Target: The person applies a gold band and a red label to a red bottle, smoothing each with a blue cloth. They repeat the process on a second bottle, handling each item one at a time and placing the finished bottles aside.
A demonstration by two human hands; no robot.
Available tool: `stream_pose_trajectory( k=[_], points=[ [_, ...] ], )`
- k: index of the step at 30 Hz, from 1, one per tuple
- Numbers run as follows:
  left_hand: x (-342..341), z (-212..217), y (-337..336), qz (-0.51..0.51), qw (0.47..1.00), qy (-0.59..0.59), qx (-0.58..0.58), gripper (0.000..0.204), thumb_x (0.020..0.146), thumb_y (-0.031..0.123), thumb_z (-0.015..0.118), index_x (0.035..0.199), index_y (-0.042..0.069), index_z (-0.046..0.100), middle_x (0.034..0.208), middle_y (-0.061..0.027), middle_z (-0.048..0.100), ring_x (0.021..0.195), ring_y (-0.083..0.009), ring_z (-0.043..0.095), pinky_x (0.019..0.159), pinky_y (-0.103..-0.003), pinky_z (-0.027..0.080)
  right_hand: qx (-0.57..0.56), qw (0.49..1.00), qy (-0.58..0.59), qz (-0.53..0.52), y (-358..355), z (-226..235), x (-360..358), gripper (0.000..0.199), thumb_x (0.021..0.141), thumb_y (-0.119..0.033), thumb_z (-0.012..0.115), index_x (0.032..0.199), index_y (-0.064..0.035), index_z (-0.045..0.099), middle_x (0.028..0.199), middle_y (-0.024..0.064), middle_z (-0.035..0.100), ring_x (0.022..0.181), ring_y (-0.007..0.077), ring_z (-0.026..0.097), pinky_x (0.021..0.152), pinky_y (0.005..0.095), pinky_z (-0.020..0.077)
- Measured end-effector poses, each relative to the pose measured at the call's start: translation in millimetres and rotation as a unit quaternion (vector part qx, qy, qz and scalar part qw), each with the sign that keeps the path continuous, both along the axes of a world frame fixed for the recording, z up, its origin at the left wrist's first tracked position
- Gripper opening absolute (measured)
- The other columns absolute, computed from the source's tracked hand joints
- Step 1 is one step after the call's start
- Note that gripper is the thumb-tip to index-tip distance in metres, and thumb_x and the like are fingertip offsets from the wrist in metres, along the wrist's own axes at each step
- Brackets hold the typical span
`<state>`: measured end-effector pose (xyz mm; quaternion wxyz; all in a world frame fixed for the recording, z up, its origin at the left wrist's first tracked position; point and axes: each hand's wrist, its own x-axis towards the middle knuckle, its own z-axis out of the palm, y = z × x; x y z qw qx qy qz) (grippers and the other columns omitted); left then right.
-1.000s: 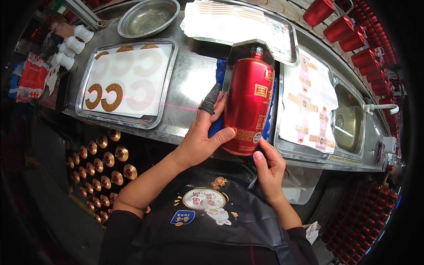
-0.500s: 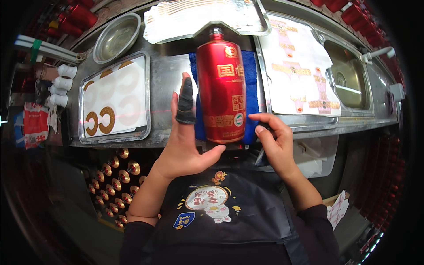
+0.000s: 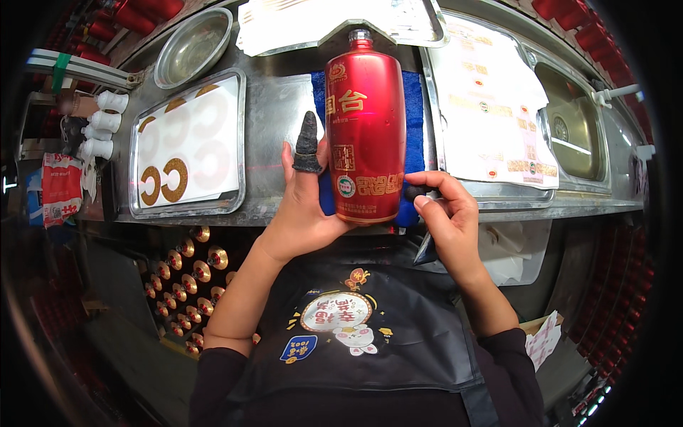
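Lying flat: the red bottle (image 3: 365, 128) is resting on its side on the blue cloth (image 3: 414, 99), on the steel surface (image 3: 274, 121) straight ahead of me.
Long axis: it is running away from my body, the capped neck pointing far, the flat base pointing back at my chest.
Left hand: my left hand (image 3: 302, 213) is cupping the near left side of the bottle, palm and thumb pressing against its base corner; the fingers (image 3: 307, 146) are lying spread along its flank, the forefinger wearing a dark rubber cot and pointing up beside the gold label.
Right hand: my right hand (image 3: 448, 217) is sitting at the near right corner, fingers curled together in a pinch on something small and dark right at the bottle's edge; I cannot tell whether they are touching the bottle itself.
Nearer hand: the left is the one in full contact, the bottle lying just to its right.
Beyond: a tray of gold ring stickers (image 3: 186, 146) is sitting to the left, a round steel bowl (image 3: 193, 44) behind it, label sheets (image 3: 491, 107) to the right, and a sink (image 3: 578, 128) further right.
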<state>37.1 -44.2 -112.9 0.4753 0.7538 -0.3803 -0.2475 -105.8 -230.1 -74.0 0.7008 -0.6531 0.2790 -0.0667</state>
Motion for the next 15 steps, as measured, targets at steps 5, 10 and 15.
stream_pose_trajectory(
  k=[5, 10, 15],
  points=[
    [7.7, -5.6, 9.6, -0.026, 0.993, 0.067, -0.094, 0.132, 0.076, 0.043, 0.089, 0.161, -0.002, -0.001, 0.167, -0.0236, 0.020, 0.156, -0.0318, 0.020, 0.126, -0.049, 0.008, 0.010, 1.000, 0.000, 0.003, 2.1, 7.5, 1.7, 0.031, 0.091, 0.001, 0.058, 0.121, 0.0028, 0.065, 0.086, -0.0071, 0.059, 0.061, -0.0047, 0.038, 0.054, 0.0155, 0.0267],
    [8.4, -11.2, 9.9, 0.001, 0.985, 0.110, -0.131, 0.108, 0.093, 0.025, 0.074, 0.162, 0.001, -0.005, 0.169, -0.0242, 0.011, 0.158, -0.0305, 0.013, 0.126, -0.044, 0.014, -0.025, 0.999, -0.012, -0.016, 9.7, 6.5, -1.1, 0.031, 0.092, 0.002, 0.059, 0.122, 0.0038, 0.066, 0.101, 0.0014, 0.057, 0.064, -0.0016, 0.051, 0.060, 0.0164, 0.0381],
    [4.9, -7.3, 9.0, 0.025, 0.971, 0.188, -0.148, 0.092, 0.100, 0.018, 0.064, 0.163, 0.000, -0.001, 0.170, -0.0227, 0.012, 0.158, -0.0301, 0.014, 0.126, -0.045, 0.014, -0.045, 0.999, -0.011, -0.014, 11.0, 4.9, -1.9, 0.032, 0.092, 0.003, 0.059, 0.123, 0.0037, 0.066, 0.103, 0.0022, 0.055, 0.065, -0.0009, 0.052, 0.061, 0.0166, 0.0393]
  ],
)
